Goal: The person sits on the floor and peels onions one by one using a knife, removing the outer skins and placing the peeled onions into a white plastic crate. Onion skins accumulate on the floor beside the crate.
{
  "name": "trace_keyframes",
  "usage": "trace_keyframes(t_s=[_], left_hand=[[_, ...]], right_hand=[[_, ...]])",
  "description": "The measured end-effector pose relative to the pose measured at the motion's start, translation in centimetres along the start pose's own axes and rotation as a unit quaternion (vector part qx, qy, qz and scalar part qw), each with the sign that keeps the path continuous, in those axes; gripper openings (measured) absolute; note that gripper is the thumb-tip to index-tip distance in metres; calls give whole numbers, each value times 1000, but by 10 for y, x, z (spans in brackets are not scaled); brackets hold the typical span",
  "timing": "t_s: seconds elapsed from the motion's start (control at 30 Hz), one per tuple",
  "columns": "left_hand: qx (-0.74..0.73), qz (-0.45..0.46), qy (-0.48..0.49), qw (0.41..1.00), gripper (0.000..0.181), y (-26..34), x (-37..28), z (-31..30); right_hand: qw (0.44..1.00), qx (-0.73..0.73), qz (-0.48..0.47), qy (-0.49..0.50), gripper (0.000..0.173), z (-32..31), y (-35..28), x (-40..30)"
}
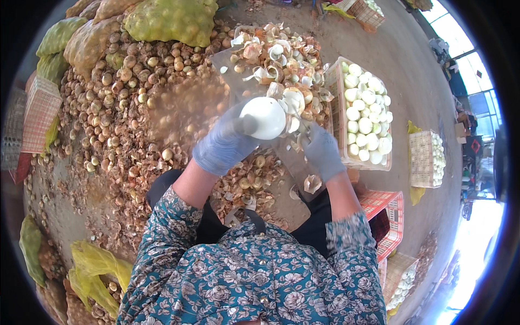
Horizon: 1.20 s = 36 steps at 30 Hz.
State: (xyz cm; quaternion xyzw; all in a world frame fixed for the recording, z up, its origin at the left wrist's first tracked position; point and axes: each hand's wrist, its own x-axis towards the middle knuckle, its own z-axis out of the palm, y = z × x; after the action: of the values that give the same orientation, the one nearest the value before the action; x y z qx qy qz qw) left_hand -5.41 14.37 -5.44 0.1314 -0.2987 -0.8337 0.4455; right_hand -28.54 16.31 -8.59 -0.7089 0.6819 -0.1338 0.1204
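My left hand (229, 140), in a bluish-grey glove, grips a large peeled white onion (266, 118). A dark blurred fingertip or thumb lies across the onion's lower left side. Just to the right, my right hand (323, 149), also gloved, has its fingers curled around a small tool (303, 126), perhaps a short knife; motion blur hides its shape. Loose pieces of onion skin (293, 124) are between the two hands. Beneath and beyond them, a heap of onion skins (284, 57) covers part of a grey board (239, 83).
Unpeeled onions (122, 81) and skins spread over the floor to the left, with filled mesh sacks (170, 20) behind. A crate (341, 122) of peeled onions (365, 118) stands close on the right. Farther right are another filled crate (420, 158) and a red crate (390, 215) on its side.
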Motion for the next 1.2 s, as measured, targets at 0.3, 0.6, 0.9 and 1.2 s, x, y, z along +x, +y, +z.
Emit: trace_keyframes(t_s=[0.3, 0.6, 0.9, 1.2], left_hand=[[52, -11, 26, 998, 87, -9, 13, -24], [227, -139, -10, 964, 98, -57, 39, -10], [173, -173, 33, 969, 101, -76, 68, -4], [180, -183, 68, 964, 93, -96, 86, -8]], right_hand=[[965, 235, -62, 96, 46, -43, -43, -1], [819, 565, 75, -67, 58, -21, -2, -23], [723, 627, 269, 110, 61, -70, 161, -68], [849, 252, 390, 253, 51, -92, 312, -36]])
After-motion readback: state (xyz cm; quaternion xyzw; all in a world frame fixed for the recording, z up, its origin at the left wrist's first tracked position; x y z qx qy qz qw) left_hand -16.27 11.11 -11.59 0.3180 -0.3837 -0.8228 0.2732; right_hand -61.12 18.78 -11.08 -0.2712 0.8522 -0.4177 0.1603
